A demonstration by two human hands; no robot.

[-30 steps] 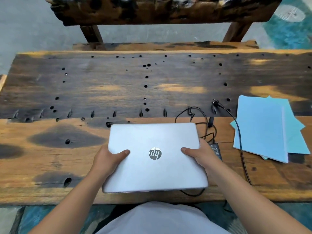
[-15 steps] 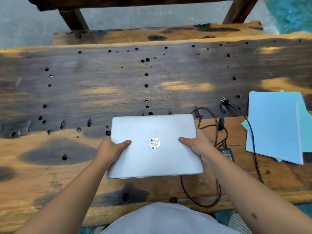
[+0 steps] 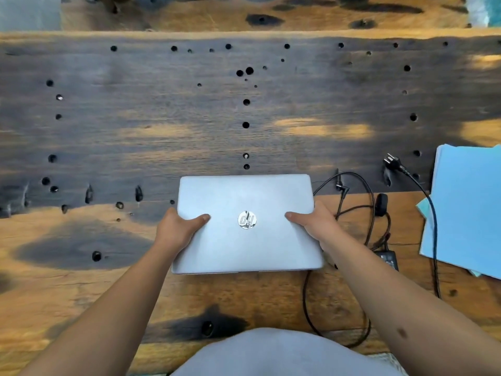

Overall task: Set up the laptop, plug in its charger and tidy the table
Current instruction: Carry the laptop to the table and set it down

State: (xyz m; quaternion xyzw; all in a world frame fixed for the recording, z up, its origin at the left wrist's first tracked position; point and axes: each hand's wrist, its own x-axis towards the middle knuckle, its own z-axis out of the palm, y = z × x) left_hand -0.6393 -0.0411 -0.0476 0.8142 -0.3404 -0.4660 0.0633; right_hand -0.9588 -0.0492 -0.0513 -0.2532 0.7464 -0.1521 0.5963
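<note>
Wooden table (image 3: 81,280), scorched dark and dotted with holes, carries a closed silver laptop (image 3: 245,248) near its front edge, round mirrored logo on the lid. Blue papers (image 3: 466,210) lie at the right. Left hand (image 3: 177,230) and right hand (image 3: 315,226) grip the laptop's 2 sides, thumbs on top. Black charger (image 3: 388,260) and tangled cable sit just right of it.

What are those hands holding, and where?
Both hands, left and right, grip the closed laptop by its side edges, thumbs on the lid.
</note>
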